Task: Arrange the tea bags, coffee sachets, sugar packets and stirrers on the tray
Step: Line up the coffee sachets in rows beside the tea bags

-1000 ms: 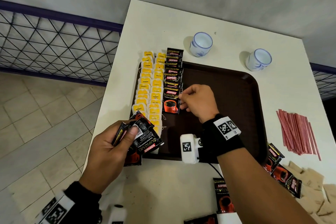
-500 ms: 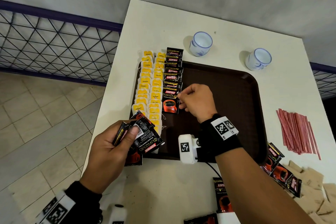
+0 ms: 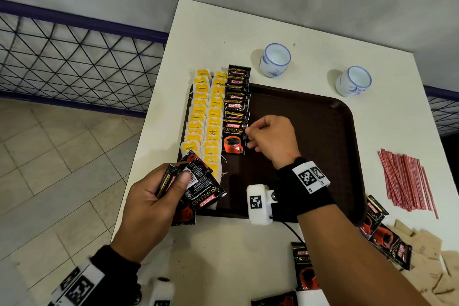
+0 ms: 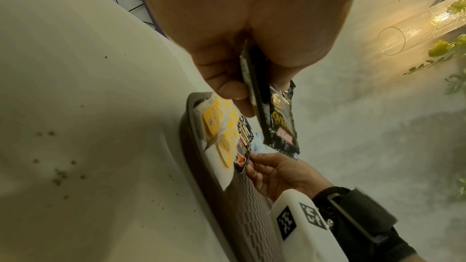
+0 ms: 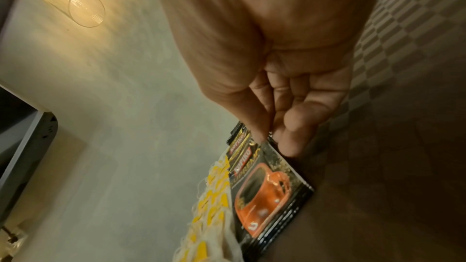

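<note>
White tabletop (image 3: 285, 22) carries a dark brown tray (image 3: 310, 131); a grey wall lies beyond it, and a blue wire fence (image 3: 74, 57) with tiled floor lies to the left. Two white-and-blue cups (image 3: 275, 59) stand upright on the table just past the far edge of the tray, well apart from each other. A flat bundle of red stirrers (image 3: 407, 179) lies on the table right of the tray, long axis running roughly near to far. Tan sugar packets (image 3: 427, 263) lie in a loose heap at the near right, with several loose coffee sachets (image 3: 387, 243) beside and partly on them.

On the left part of the tray, two columns of yellow-tagged tea bags (image 3: 206, 126) run near to far, overlapping like shingles. Just right of them, one column of black coffee sachets (image 3: 237, 97) overlaps the same way, and its far end overhangs the tray edge. The nearest sachet in the column (image 3: 233, 138) lies flat, label up, long axis near to far.

The right hand (image 3: 272, 140) is over the tray, fingers curled; its thumb and forefinger appear to pinch the right edge of that nearest sachet, though the right wrist view is blurred at the contact. The left hand (image 3: 154, 206) is over the near left corner of the tray, thumb clamping a fanned stack of sachets (image 3: 198, 189) against the fingers, covering the near ends of the tea bag columns.
</note>
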Demonstrator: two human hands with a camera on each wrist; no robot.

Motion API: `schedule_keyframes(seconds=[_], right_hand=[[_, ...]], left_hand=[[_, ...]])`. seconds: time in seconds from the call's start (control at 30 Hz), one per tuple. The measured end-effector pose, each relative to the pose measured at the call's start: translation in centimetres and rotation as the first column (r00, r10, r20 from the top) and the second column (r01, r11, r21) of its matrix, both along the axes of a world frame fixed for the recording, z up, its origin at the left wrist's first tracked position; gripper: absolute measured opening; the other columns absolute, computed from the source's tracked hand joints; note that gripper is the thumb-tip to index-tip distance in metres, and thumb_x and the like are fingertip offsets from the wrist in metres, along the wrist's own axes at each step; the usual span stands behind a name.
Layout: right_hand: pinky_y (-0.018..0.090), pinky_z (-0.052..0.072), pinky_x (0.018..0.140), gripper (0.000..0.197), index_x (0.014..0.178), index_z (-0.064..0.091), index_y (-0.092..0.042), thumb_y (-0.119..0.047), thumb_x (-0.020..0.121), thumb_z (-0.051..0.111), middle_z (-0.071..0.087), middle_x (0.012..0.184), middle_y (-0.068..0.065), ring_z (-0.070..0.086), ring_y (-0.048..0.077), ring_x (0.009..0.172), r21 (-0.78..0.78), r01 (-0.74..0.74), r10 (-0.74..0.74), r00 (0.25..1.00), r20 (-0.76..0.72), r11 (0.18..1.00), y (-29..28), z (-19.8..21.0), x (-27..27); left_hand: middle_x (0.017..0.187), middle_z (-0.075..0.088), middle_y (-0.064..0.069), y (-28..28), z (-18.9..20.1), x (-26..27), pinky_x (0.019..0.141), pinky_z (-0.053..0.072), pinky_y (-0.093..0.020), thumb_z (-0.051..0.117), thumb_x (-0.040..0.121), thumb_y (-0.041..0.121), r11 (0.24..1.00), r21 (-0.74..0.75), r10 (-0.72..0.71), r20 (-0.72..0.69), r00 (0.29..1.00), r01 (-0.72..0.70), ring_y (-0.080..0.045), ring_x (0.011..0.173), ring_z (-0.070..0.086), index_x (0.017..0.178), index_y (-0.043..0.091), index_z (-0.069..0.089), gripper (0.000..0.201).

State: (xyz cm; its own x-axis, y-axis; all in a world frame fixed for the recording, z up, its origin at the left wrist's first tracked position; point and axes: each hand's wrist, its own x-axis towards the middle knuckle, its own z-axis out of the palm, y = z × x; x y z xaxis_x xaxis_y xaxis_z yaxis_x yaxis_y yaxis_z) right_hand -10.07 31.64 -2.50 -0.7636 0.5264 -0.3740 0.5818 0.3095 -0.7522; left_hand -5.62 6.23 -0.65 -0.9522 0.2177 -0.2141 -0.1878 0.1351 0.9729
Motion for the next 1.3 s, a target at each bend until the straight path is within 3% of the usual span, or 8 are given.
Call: schedule_keyframes(seconds=[0.33,0.57,0.67,0.83,0.97,1.07,1.17,1.3], right_hand=[[0.012,0.037,0.043,0.017,0.1,0.07,-0.001,-0.004,0.085,0.076,0.069,0.077,0.006,0.059,0.02,0.049,-0.34,-0.383,0.348,0.923,-0.163,0.859,-3.7,6.4,5.2],[0.022,0.04,0.034,0.012,0.081,0.062,-0.003,0.005,0.09,0.067,0.061,0.06,0.0,0.061,0.018,0.041,-0.396,-0.352,0.33,0.936,-0.126,0.848,-4.0,5.5,7.3],[0.03,0.056,0.049,0.017,0.081,0.058,-0.001,0.013,0.09,0.06,0.062,0.065,0.012,0.071,0.025,0.057,-0.437,-0.342,0.322,0.939,-0.122,0.832,-2.9,5.8,8.2],[0.031,0.057,0.076,0.015,0.079,0.067,0.001,0.015,0.08,0.064,0.067,0.091,0.011,0.07,0.022,0.085,-0.044,-0.373,0.323,0.851,-0.414,0.927,0.2,5.8,10.7],[0.018,0.047,0.074,0.016,0.083,0.071,-0.003,0.012,0.081,0.066,0.065,0.105,0.004,0.063,0.005,0.09,0.381,-0.533,0.655,0.628,-0.42,0.756,-1.3,6.1,11.6],[0.03,0.053,0.07,0.019,0.084,0.071,-0.003,0.014,0.082,0.064,0.063,0.11,0.004,0.065,0.014,0.091,0.467,-0.521,0.698,0.584,-0.415,0.714,-1.8,5.3,11.8],[0.034,0.055,0.07,0.023,0.089,0.073,-0.004,0.016,0.081,0.064,0.063,0.114,0.005,0.068,0.018,0.092,0.346,-0.51,0.616,0.621,-0.486,0.787,-1.9,4.6,12.0],[0.032,0.053,0.058,0.032,0.11,0.069,-0.015,0.002,0.083,0.073,0.067,0.103,0.0,0.067,0.018,0.08,-0.327,-0.287,0.134,0.898,-0.418,0.9,-2.2,4.4,11.4]], left_hand=[[0.078,0.077,0.003,1.0,0.4,-0.8,0.063,0.057,-0.02,0.065,0.085,0.03,1.0,0.009,-0.029,0.035,0.999,0.029,-0.007,0.07,0.071,0.085,0.033,0.077,0.013],[0.087,0.079,-0.001,2.1,1.1,-0.7,0.07,0.056,-0.023,0.051,0.089,0.044,0.987,0.041,-0.16,0.176,0.971,0.155,-0.011,0.08,0.074,0.092,0.023,0.077,0.034],[0.085,0.079,-0.003,2.2,2.0,-0.9,0.067,0.057,-0.024,0.045,0.092,0.049,0.998,0.055,-0.051,0.259,0.965,0.038,-0.016,0.079,0.076,0.095,0.018,0.077,0.045],[0.076,0.078,0.006,1.5,3.0,-2.1,0.055,0.052,-0.016,0.046,0.098,0.047,0.999,-0.046,0.009,0.291,0.957,0.004,-0.004,0.065,0.073,0.087,0.024,0.076,0.039],[0.084,0.079,-0.002,3.0,3.3,-1.2,0.069,0.053,-0.025,0.05,0.094,0.049,0.95,-0.005,-0.282,0.408,0.868,0.311,-0.015,0.076,0.076,0.092,0.016,0.079,0.044],[0.087,0.079,-0.007,3.5,3.0,-0.7,0.076,0.056,-0.033,0.065,0.089,0.036,0.926,0.075,-0.365,0.424,0.829,0.37,-0.022,0.081,0.076,0.094,0.016,0.078,0.024],[0.088,0.079,-0.003,3.3,2.7,-0.6,0.073,0.056,-0.03,0.074,0.086,0.025,0.94,0.045,-0.33,0.365,0.87,0.338,-0.018,0.08,0.076,0.095,0.022,0.079,0.011],[0.085,0.079,0.006,3.4,2.9,-0.6,0.064,0.052,-0.012,0.075,0.086,0.019,0.94,-0.022,-0.322,0.277,0.905,0.341,-0.005,0.078,0.074,0.095,0.025,0.079,0.011]])
